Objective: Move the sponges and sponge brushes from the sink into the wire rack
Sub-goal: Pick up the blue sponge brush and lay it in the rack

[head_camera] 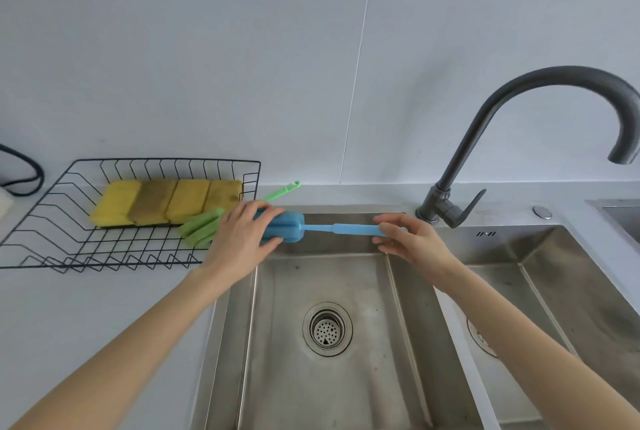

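The blue brush [311, 228] is held level above the back edge of the sink [346, 291], clear of the basin and just beside the right end of the rack [104, 246]. The left hand [239, 242] wraps its fingers [268, 213] around the foam head; the right hand [412, 242] pinches the far end of the handle between thumb and fingertips. Both hands are closed on the brush.

Handling, as judged: the brush is light. The foam head is soft and yields under pressure, so a grip there is secure but deforms the foam and may squeeze out water. The plastic handle is stiff and thin, and possibly slippery if wet; take hold of it near the thicker section next to the head for best control.

The rack stands on the surface at the left edge of the sink. Four sponges [166, 202] lie in a row along its back side. A green brush [207, 227] lies at its right end, with the handle projecting over the rack's back right corner. The visible basin holds nothing but the drain [327, 329].

Lay the blue brush beside the green one, head first, with the handle resting on the rack's wire.
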Action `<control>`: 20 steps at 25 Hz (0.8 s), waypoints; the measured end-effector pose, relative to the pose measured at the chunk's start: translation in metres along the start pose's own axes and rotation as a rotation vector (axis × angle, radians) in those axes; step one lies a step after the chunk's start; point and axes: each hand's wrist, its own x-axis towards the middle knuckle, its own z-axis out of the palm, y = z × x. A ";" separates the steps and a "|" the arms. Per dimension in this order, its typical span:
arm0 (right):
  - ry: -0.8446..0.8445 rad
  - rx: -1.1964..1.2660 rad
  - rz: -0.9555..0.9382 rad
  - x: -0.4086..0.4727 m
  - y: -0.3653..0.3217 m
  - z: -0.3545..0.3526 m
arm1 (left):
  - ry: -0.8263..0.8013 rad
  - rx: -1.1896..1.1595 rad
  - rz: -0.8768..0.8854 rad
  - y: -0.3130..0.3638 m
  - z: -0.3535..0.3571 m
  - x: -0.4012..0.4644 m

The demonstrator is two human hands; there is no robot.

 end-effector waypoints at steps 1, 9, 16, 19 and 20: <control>-0.003 0.024 -0.012 0.002 -0.003 0.004 | 0.011 -0.012 -0.010 -0.003 -0.003 -0.001; -0.012 0.081 -0.047 0.029 -0.021 0.056 | 0.021 -0.067 -0.168 -0.043 -0.028 -0.014; -0.030 0.070 0.008 0.062 -0.024 0.112 | -0.126 -0.098 -0.345 -0.084 -0.041 -0.020; -0.036 0.069 0.054 0.072 -0.019 0.127 | -0.193 -0.124 -0.393 -0.098 -0.040 -0.022; -0.035 0.069 0.072 0.074 -0.017 0.131 | -0.212 -0.134 -0.397 -0.101 -0.039 -0.022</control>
